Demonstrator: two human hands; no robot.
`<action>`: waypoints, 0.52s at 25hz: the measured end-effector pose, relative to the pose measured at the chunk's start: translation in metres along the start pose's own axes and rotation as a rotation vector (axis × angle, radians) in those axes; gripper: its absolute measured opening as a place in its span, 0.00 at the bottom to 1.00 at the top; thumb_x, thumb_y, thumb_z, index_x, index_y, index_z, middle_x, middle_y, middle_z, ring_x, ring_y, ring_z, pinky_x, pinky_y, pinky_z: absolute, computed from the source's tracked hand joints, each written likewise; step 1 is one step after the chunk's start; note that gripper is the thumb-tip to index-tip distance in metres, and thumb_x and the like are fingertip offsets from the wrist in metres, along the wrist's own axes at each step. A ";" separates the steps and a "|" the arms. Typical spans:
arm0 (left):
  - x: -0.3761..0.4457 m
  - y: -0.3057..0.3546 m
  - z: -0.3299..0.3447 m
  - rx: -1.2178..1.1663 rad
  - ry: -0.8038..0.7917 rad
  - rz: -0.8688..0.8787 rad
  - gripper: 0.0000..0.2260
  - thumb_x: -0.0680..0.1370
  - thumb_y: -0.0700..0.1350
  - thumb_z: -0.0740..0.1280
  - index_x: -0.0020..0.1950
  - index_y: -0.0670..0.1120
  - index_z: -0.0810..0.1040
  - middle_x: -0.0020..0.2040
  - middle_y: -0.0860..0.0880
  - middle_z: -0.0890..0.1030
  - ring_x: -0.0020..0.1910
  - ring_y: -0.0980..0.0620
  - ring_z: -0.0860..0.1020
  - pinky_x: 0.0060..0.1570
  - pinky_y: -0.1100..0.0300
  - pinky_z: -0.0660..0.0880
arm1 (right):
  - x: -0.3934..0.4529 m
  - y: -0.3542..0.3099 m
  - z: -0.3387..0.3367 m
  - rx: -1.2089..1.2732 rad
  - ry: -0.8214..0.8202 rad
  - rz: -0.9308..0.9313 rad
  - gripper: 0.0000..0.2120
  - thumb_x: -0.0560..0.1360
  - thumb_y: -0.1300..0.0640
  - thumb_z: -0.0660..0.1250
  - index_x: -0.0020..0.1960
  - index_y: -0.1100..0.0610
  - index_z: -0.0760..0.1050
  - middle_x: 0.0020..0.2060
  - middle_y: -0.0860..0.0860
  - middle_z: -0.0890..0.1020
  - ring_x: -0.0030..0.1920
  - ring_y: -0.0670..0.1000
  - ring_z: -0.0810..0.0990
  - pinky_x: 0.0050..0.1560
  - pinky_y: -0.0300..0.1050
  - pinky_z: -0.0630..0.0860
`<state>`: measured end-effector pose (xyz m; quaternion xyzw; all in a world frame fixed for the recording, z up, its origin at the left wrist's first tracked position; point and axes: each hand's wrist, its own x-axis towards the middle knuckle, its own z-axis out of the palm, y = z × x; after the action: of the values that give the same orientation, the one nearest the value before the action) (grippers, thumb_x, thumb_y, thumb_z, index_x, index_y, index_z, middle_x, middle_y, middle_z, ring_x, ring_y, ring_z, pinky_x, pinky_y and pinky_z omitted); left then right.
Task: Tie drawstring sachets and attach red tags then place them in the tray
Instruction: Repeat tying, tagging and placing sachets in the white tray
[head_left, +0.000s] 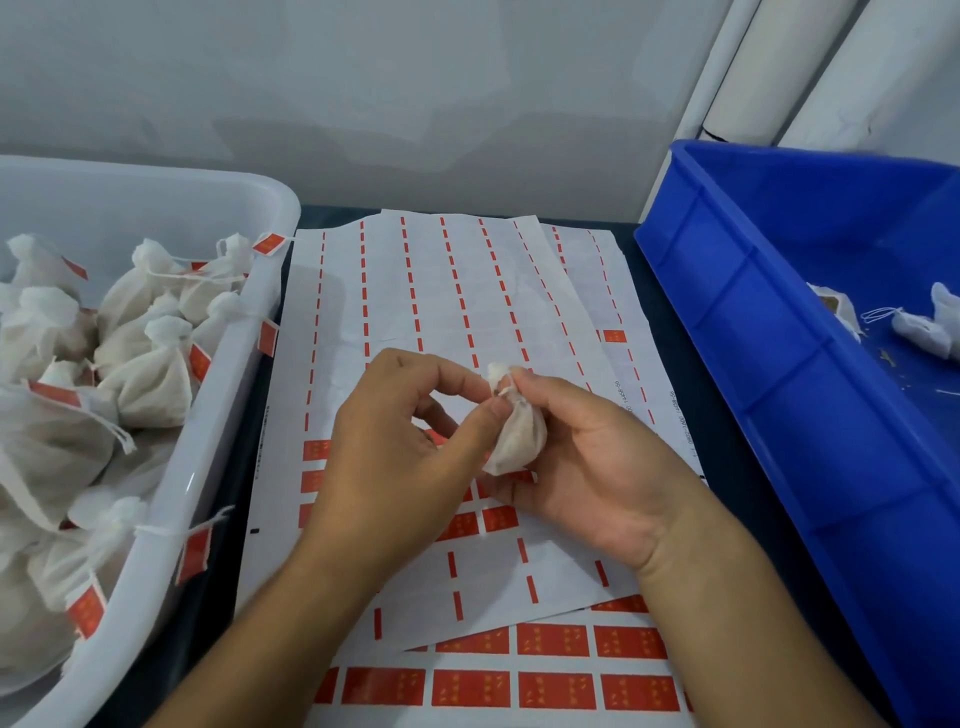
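The white tray (218, 415) is sitting heaped with tagged sachets at the left, the blue bin (753, 338) is holding a few untied ones at the right, and the sticker sheets (467, 291) are lying between; over them the right hand (587, 467) is gripping the sachet (519, 436) while the left hand (395, 457) is pinching what is probably its drawstring at the neck; the cord could be slipping free if the pinch loosens; both rims are crowding the hands.

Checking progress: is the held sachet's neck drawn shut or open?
Shut: the sachet neck is cinched, top puffing above the left hand pinch; right hand holds it.
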<state>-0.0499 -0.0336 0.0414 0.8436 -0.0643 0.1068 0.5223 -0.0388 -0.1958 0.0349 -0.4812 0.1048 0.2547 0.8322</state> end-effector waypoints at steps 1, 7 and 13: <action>0.000 0.000 0.000 0.019 0.025 0.011 0.07 0.72 0.58 0.72 0.43 0.63 0.74 0.49 0.62 0.75 0.48 0.65 0.77 0.38 0.76 0.73 | 0.000 0.001 0.001 -0.015 0.018 -0.005 0.17 0.80 0.49 0.68 0.64 0.57 0.82 0.64 0.60 0.82 0.68 0.62 0.79 0.71 0.63 0.71; -0.001 -0.005 -0.002 0.182 0.108 0.210 0.09 0.73 0.58 0.72 0.52 0.63 0.78 0.49 0.59 0.73 0.41 0.59 0.76 0.35 0.70 0.76 | 0.001 0.004 0.004 -0.028 0.073 -0.022 0.14 0.78 0.49 0.70 0.60 0.54 0.85 0.62 0.58 0.83 0.64 0.58 0.81 0.64 0.59 0.76; 0.000 -0.011 -0.006 0.270 0.132 0.300 0.10 0.75 0.54 0.72 0.52 0.51 0.87 0.42 0.56 0.76 0.34 0.59 0.74 0.29 0.59 0.76 | -0.003 0.001 0.008 -0.137 0.145 -0.087 0.15 0.74 0.47 0.72 0.56 0.54 0.87 0.61 0.58 0.83 0.64 0.58 0.80 0.57 0.53 0.82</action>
<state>-0.0480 -0.0232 0.0343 0.8780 -0.1400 0.2462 0.3859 -0.0425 -0.1897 0.0390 -0.5581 0.1261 0.1892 0.7980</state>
